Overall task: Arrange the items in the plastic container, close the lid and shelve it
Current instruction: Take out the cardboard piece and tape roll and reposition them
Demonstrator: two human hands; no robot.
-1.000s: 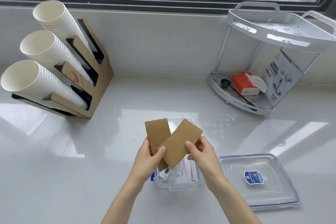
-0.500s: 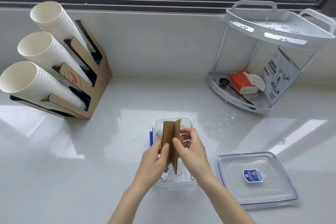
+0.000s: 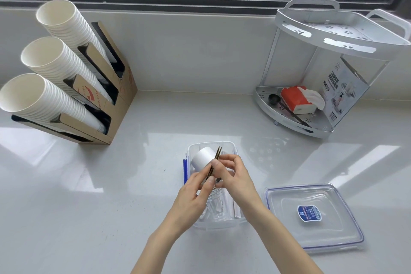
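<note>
A clear plastic container (image 3: 233, 148) with blue side clips stands on the white counter in front of me. Inside lie a white paper cup (image 3: 202, 158) on its side and clear-wrapped packets (image 3: 219, 206). Two brown cardboard sleeves (image 3: 216, 154) are pressed flat together, edge-on, standing upright in the container. My left hand (image 3: 195, 193) pinches their near end, and my right hand (image 3: 233, 176) grips them from the right. The clear lid (image 3: 311, 216) with a blue label lies flat on the counter to the right of the container.
A cardboard holder (image 3: 120, 95) with three stacks of white paper cups sits at the back left. A white two-tier corner shelf (image 3: 333, 35) stands at the back right; its lower tier holds a red tissue pack (image 3: 295, 99), a black scoop and a printed box.
The two cardboard sleeves, fanned apart a second ago, have been pressed together, turned edge-on and lowered into the container. Both hands moved down with them.
</note>
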